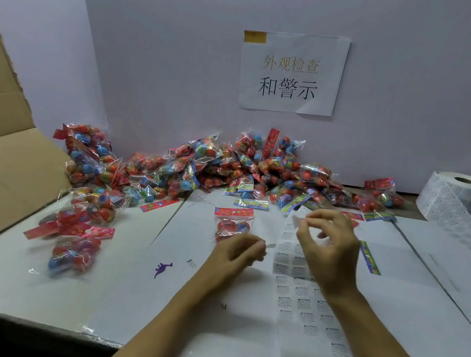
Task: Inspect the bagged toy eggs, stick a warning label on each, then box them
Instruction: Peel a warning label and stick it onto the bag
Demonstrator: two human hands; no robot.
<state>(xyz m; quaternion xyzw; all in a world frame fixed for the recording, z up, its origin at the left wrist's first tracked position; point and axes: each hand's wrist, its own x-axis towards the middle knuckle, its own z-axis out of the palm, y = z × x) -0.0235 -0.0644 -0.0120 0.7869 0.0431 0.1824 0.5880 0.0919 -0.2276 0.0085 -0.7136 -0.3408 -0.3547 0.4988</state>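
Hands at work on the labelling step: the right hand [326, 242] pinches a peeled warning label [296, 221] above the label strip [303, 302], while the left hand [239, 252], fingers curled, appears to steady that strip's edge. One bagged egg set [232, 223] lies just beyond on the tabletop [134, 297]; the label likely goes there next, pressed flat, before the cardboard box [10, 166] at left.

Two bare forearms rose from the lower frame, left hand [238, 250], right hand [329, 243], apparently ringless, fingertips motion-blurred.
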